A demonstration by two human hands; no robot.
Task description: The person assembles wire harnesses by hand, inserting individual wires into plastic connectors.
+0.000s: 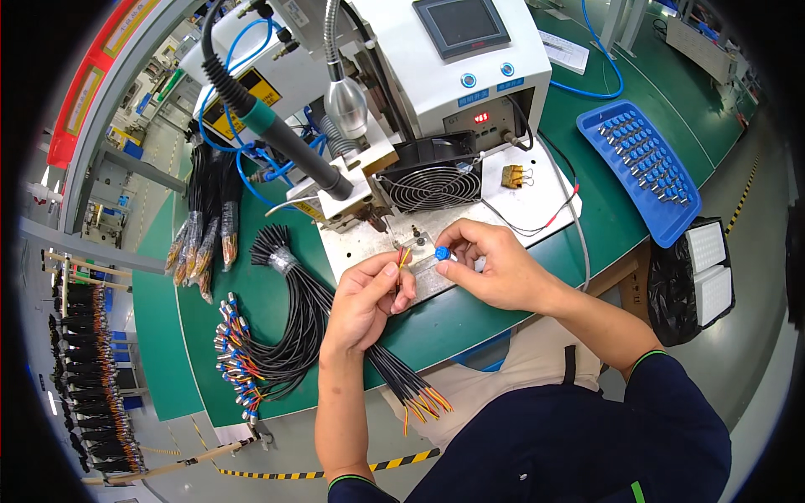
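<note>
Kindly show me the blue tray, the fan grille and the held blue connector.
Blue tray (666,223), head view: bare floor, near end.
Fan grille (433,189), head view: its middle.
Held blue connector (442,252), head view: its blue end.

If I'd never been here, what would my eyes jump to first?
Probably the big white machine with its dark screen, at the top middle. In front of it, the left hand pinches thin red and yellow wires, and the right hand holds a blue connector. Next comes the bright blue tray at the right, with rows of small blue-and-silver connectors.
</note>
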